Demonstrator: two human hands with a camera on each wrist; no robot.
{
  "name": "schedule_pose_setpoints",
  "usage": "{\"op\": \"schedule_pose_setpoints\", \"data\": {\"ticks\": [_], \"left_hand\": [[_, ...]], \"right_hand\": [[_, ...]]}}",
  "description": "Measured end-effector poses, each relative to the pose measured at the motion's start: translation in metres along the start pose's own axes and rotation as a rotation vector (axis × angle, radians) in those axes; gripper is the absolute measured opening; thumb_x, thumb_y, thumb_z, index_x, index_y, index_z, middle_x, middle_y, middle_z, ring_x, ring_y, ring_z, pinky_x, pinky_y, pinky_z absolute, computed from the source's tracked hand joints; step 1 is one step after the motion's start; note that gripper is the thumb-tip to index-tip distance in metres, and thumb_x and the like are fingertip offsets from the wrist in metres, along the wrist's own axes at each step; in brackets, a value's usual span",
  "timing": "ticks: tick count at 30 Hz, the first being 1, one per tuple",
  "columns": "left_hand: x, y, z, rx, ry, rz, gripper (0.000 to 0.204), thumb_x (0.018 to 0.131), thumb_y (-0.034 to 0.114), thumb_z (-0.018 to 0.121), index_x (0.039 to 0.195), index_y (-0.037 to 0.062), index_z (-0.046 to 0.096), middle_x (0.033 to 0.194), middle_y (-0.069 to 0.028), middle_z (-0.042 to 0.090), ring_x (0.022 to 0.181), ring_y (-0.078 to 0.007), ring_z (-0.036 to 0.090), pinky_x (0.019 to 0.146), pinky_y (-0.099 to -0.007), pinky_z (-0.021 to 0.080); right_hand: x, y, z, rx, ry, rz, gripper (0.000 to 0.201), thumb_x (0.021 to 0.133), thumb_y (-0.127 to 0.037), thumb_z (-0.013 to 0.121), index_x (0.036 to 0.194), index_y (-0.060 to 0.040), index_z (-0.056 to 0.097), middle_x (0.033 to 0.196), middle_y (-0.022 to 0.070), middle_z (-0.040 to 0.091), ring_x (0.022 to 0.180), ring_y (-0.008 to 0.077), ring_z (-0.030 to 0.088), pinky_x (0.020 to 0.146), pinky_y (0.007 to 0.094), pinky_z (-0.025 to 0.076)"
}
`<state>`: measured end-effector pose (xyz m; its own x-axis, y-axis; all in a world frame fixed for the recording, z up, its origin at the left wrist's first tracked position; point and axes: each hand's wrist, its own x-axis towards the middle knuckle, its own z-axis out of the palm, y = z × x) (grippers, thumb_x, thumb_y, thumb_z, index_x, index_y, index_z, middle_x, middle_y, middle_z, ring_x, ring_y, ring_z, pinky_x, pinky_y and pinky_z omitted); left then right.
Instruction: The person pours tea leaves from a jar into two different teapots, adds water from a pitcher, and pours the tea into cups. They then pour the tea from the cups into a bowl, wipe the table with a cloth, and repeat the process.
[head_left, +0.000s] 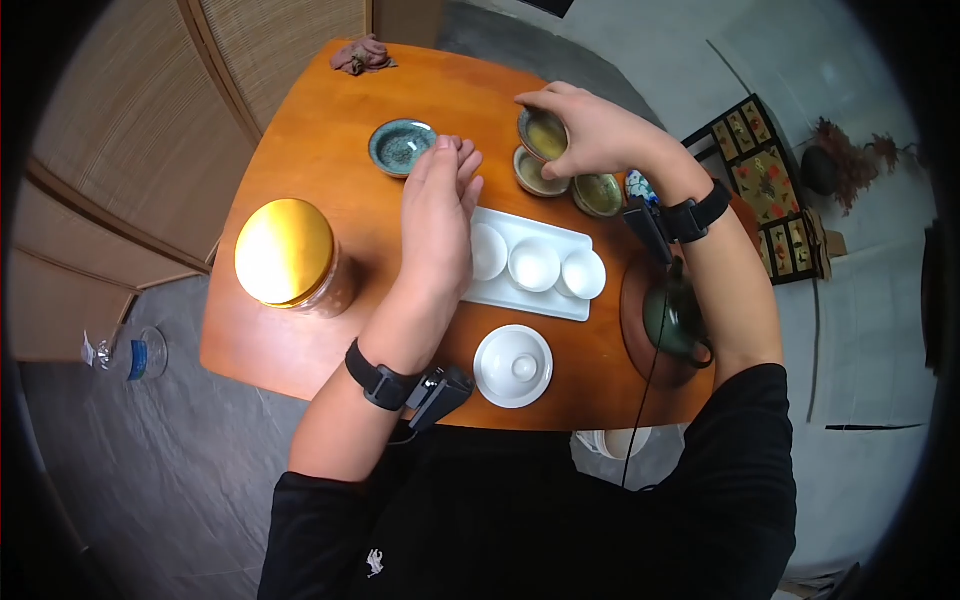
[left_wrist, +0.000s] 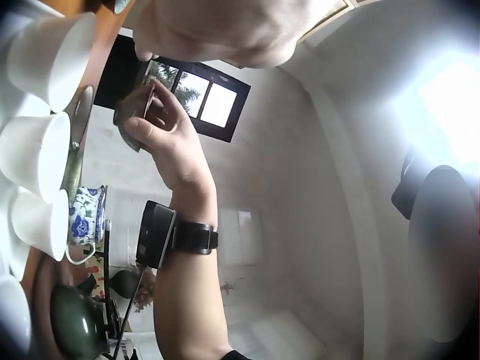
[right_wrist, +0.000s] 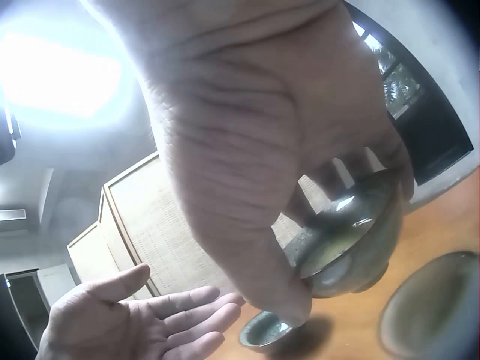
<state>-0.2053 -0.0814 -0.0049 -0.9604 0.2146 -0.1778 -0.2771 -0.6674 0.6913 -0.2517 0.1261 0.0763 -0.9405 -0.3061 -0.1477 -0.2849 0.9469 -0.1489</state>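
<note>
My right hand grips a greenish tea cup by its rim, thumb on one side and fingers on the other. Yellowish tea shows inside this cup, which is tilted and held above the table in the right wrist view. Under it stands another pale green cup, with a third green cup beside that one. My left hand holds nothing; its fingers are extended, palm turned toward the right hand. Just beyond the left fingertips sits a teal speckled bowl.
Three white cups stand on a white tray. Nearer are a white lidded bowl and, right, a dark green teapot. A gold-lidded jar stands left, a crumpled cloth far back, a blue-flowered pitcher at right.
</note>
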Motion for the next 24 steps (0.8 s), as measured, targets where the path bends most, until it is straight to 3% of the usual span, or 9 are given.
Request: {"op": "schedule_pose_setpoints", "data": {"ticks": [9,24], "left_hand": [[0.003,-0.014,0.002,0.024,0.036,-0.061,0.059,0.107,0.042,0.052,0.142,-0.0047,0.043,0.143,-0.0179,0.053,0.133,-0.0237,0.052,0.111,-0.0355,0.042],[0.012,-0.017,-0.001,0.014,0.060,-0.046,0.051,0.107,0.039,0.053,0.136,-0.0030,0.048,0.138,-0.0151,0.056,0.127,-0.0212,0.056,0.107,-0.0327,0.045]], "right_hand": [[-0.016,0.034,0.016,-0.020,-0.048,0.062,0.089,0.066,-0.017,0.083,0.148,-0.0075,0.049,0.141,0.0165,0.052,0.132,0.0365,0.049,0.111,0.0409,0.046],[-0.011,0.032,0.024,-0.184,-0.082,0.086,0.087,0.062,-0.005,0.083,0.144,-0.0103,0.053,0.141,0.0141,0.052,0.134,0.0363,0.045,0.110,0.0421,0.048]]}}
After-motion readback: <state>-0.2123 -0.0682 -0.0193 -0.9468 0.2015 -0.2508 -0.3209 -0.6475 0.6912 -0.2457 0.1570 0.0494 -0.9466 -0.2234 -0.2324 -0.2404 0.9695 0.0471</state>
